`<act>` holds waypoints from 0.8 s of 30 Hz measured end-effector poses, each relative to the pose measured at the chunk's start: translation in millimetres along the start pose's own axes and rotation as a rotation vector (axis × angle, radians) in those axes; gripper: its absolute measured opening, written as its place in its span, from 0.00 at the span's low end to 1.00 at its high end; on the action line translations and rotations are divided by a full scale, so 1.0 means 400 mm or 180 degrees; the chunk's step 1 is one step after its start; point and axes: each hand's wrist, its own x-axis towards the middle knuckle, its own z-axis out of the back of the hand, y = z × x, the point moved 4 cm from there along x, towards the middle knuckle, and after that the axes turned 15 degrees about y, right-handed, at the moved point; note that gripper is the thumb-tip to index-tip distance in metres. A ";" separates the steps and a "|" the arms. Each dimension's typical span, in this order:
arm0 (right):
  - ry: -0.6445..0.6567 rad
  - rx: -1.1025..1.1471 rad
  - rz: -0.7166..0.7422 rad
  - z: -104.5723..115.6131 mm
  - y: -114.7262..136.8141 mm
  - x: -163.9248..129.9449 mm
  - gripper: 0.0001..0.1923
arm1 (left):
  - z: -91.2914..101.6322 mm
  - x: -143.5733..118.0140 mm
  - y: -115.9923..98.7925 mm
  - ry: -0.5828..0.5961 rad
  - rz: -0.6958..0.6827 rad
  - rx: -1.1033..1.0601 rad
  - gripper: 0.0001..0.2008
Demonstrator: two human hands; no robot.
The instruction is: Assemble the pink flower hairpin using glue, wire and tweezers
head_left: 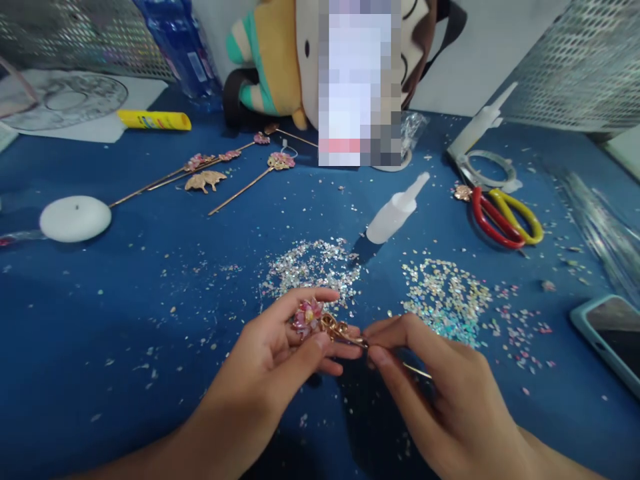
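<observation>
My left hand [280,353] pinches the head of a gold hairpin, a pink flower ornament [308,315], between thumb and fingers. My right hand [430,380] grips the gold stem of that same hairpin [345,333] just right of the flower, and the thin pin runs back under its fingers. Both hands hover low over the blue table [125,300], just in front of two heaps of shiny flakes: a silvery one [313,265] and a pale iridescent one [447,293].
A small white glue bottle [395,212] lies beyond the flakes. Red and yellow scissors [503,215] lie at the right, a phone [613,333] at the right edge. Several finished hairpins [220,167], a white round puck [75,218], a yellow tube [155,120] and a plush toy [280,60] sit further back.
</observation>
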 end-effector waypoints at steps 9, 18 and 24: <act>0.0169 0.0820 -0.0207 -0.015 0.019 -0.001 0.13 | -0.013 -0.002 -0.011 -0.0121 -0.0246 -0.0358 0.21; -0.0115 -0.0145 0.0103 0.037 0.019 -0.025 0.13 | -0.014 -0.012 -0.028 -0.0132 -0.0293 0.0030 0.12; 0.0197 -0.0970 -0.0021 0.112 -0.072 0.015 0.13 | -0.006 -0.016 -0.026 -0.0253 -0.0325 0.0672 0.04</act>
